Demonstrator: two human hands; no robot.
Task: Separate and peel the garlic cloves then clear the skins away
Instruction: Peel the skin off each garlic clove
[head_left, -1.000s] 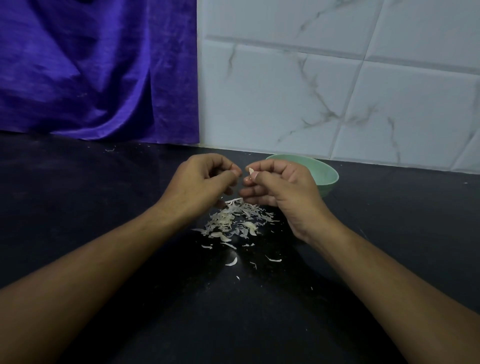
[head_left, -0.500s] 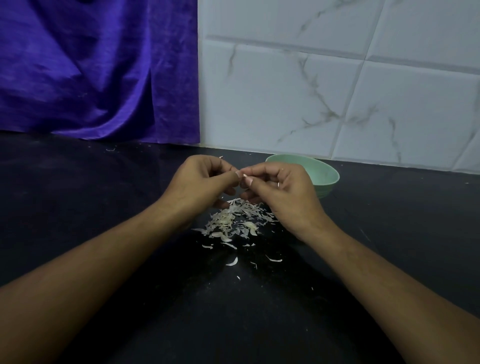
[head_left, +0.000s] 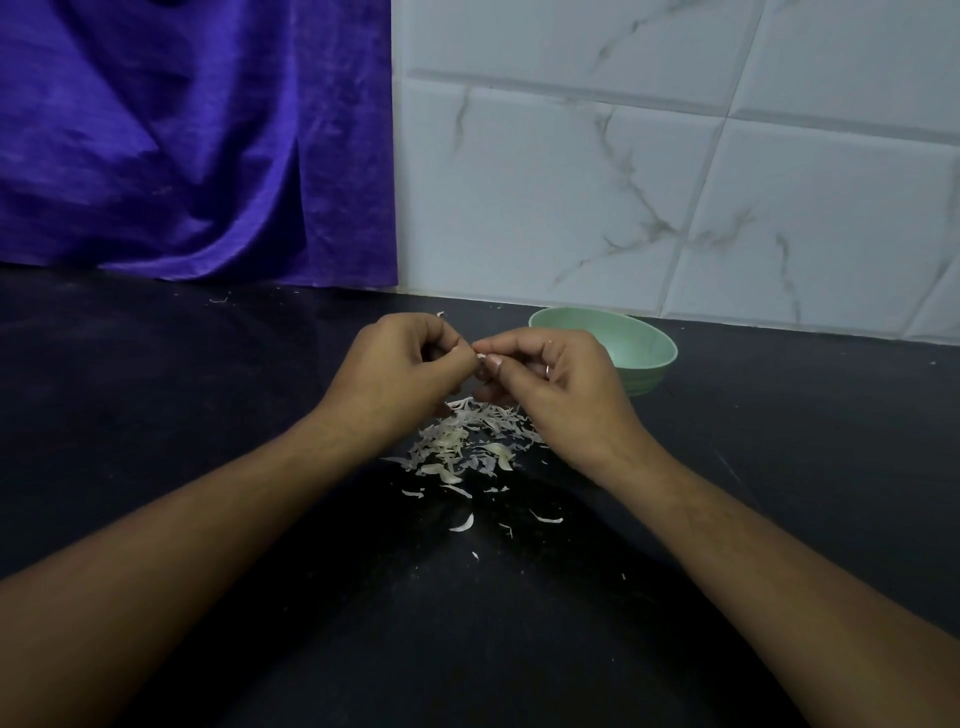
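My left hand (head_left: 400, 369) and my right hand (head_left: 550, 387) meet fingertip to fingertip above the black counter (head_left: 156, 415). Between the fingertips sits a small pale garlic clove (head_left: 482, 357), mostly hidden by the fingers; both hands pinch it. A heap of whitish garlic skins (head_left: 467, 441) lies on the counter directly below the hands. More loose flakes are scattered toward me. A pale green bowl (head_left: 644, 348) stands just behind my right hand; its contents are hidden.
A purple cloth (head_left: 197, 145) hangs at the back left. White marbled wall tiles (head_left: 649, 182) close off the back right. A few stray skin bits lie near the cloth's hem.
The hands came together from a small gap, and the right hand's fingertips now touch the left's around the clove. The skin pile and bowl stay put.
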